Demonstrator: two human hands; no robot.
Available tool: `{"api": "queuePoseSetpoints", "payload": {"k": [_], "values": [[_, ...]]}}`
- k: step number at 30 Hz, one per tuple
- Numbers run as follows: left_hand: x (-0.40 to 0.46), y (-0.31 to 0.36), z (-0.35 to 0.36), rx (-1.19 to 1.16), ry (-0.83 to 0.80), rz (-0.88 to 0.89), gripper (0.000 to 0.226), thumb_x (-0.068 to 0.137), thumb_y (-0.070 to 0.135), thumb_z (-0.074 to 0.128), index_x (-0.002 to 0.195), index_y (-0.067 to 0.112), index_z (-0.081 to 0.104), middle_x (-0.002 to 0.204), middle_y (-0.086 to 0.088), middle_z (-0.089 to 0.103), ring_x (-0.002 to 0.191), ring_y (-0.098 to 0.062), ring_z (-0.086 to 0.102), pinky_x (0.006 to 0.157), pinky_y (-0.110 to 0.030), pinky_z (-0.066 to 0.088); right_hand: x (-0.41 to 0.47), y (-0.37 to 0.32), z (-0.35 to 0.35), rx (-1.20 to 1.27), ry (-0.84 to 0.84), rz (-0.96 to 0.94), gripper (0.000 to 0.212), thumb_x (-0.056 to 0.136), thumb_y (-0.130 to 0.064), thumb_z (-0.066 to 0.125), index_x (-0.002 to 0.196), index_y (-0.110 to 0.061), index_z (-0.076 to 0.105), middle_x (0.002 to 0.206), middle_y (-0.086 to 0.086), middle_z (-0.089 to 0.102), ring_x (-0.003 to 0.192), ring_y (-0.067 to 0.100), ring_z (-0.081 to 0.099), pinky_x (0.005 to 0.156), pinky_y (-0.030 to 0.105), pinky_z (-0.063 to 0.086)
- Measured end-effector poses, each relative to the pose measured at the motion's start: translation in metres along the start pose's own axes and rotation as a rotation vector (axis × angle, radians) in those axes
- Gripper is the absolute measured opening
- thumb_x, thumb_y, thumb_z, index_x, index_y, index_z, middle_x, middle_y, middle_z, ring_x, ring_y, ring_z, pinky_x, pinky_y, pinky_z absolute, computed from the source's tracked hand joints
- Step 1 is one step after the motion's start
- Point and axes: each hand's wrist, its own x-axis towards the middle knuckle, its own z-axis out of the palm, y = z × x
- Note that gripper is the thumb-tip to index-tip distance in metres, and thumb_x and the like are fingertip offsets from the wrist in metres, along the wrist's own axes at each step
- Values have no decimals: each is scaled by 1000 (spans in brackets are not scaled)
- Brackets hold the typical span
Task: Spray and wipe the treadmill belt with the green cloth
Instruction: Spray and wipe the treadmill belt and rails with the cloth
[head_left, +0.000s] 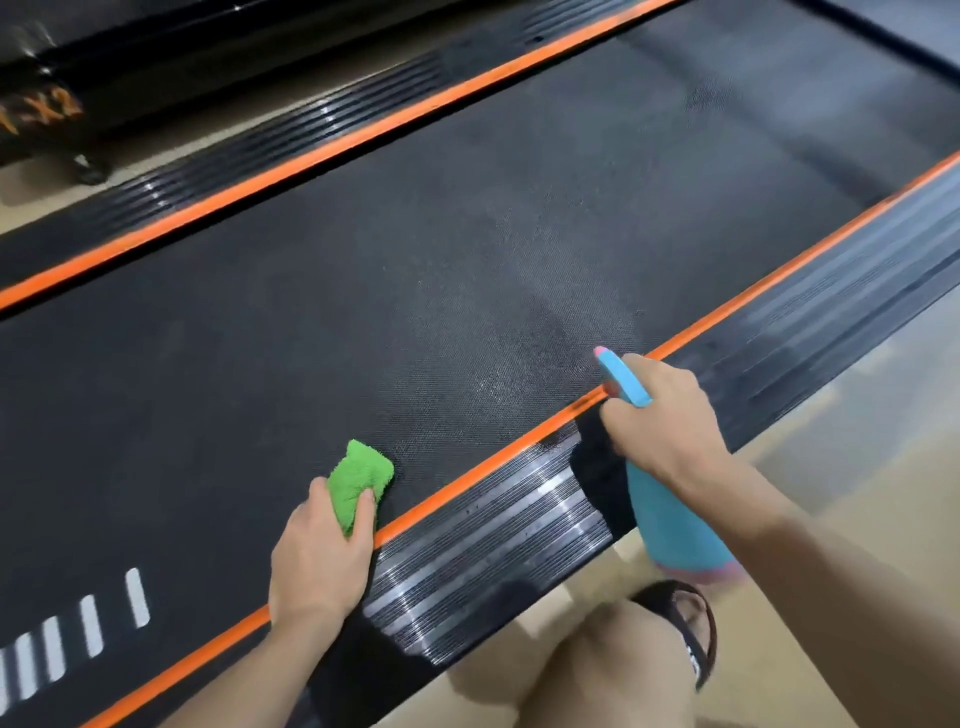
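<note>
The black textured treadmill belt (415, 270) runs diagonally across the view between two orange stripes. A folded green cloth (359, 475) lies on the belt near its near edge, and my left hand (319, 556) grips it from behind. My right hand (662, 415) grips a blue spray bottle (670, 514) with a pink-tipped nozzle (602, 353) that points over the belt. A pale sheen of wet droplets (498, 384) shows on the belt in front of the nozzle.
A ribbed black side rail (493, 525) with an orange stripe (457, 483) borders the belt on my side. My knee and a sandalled foot (685, 629) are on the beige floor below. Another black machine (47, 114) stands at the far left.
</note>
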Motion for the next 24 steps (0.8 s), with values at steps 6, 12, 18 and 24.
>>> {"api": "queuePoseSetpoints", "payload": {"k": [6,12,18,24], "values": [[0,-2,-1,-3,-9,11,34,94,56,39,85,24,34,73,0,52,65,-20,52,64,-42,49,-12,-3,-6,159,147,-116,21,64,-22,45,79,-11,53,68,8,58,73,40,58,71,49,55],[-1,1,-3,30,-30,154,30,94,56,41,82,28,37,77,8,50,72,-17,51,64,-40,44,-14,-12,-9,456,322,-233,14,76,-13,49,86,-11,58,75,8,58,72,35,56,69,51,52],[47,39,19,319,-159,671,41,94,60,37,102,22,50,93,4,56,87,-22,52,77,-40,45,-18,-13,24,516,401,-319,29,76,-6,51,103,-8,62,88,4,59,74,31,55,70,49,50],[80,124,56,418,-100,822,40,92,60,38,92,21,47,90,0,56,85,-25,53,73,-39,42,-18,-7,27,495,481,-417,34,74,1,54,106,-6,65,91,2,60,75,25,53,68,40,47]]}}
